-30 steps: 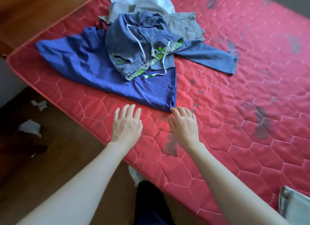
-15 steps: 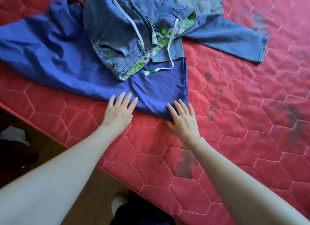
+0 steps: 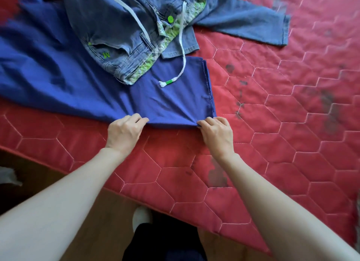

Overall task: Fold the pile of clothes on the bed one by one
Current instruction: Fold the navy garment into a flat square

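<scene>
We pinch the near hem of the blue garment [image 3: 81,81].
Left hand [image 3: 124,133] and right hand [image 3: 217,135] grip it, probably to pull it from under the jeans [image 3: 116,30].

I see a matt, smooth-woven blue cloth garment [image 3: 81,81], softly creased. On it lies denim shorts [image 3: 116,32], faded and coarse-looking, with a green patterned cloth lining, a white braided cord [image 3: 182,46] with a green wrapped tip, and a glossy green button [image 3: 170,18]. A denim sleeve [image 3: 243,25] looks the same washed fabric. The bed [image 3: 292,143] cover is red quilted cloth, matt, stitched in hexagons, with dark stains. The floor [image 3: 39,175] is wood.
</scene>
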